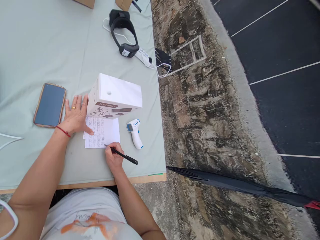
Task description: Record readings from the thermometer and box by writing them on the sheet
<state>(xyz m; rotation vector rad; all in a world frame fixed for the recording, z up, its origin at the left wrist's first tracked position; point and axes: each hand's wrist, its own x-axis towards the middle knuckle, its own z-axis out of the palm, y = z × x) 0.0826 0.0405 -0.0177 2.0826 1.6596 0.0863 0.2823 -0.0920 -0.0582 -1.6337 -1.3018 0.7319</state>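
Observation:
My right hand (115,157) is closed around a black pen (125,156), its tip at the lower edge of a white paper sheet (110,131). Rows of small marks cover the left part of the sheet. My left hand (78,115) lies flat with fingers stretched, the thumb on the paper's left side. Its fingers are beside a white box (120,91) printed "Super Meal", which stands over the paper's upper edge. Left of that hand lies a phone (49,105) with a dark screen. A white and blue infrared thermometer (135,133) rests right of the paper.
A black headset (125,36) with a white cable sits farther back, near a white power strip (145,57). Cardboard boxes (123,4) show at the top. The table's right edge drops to rough ground (195,100), with a black strap (225,183) across it.

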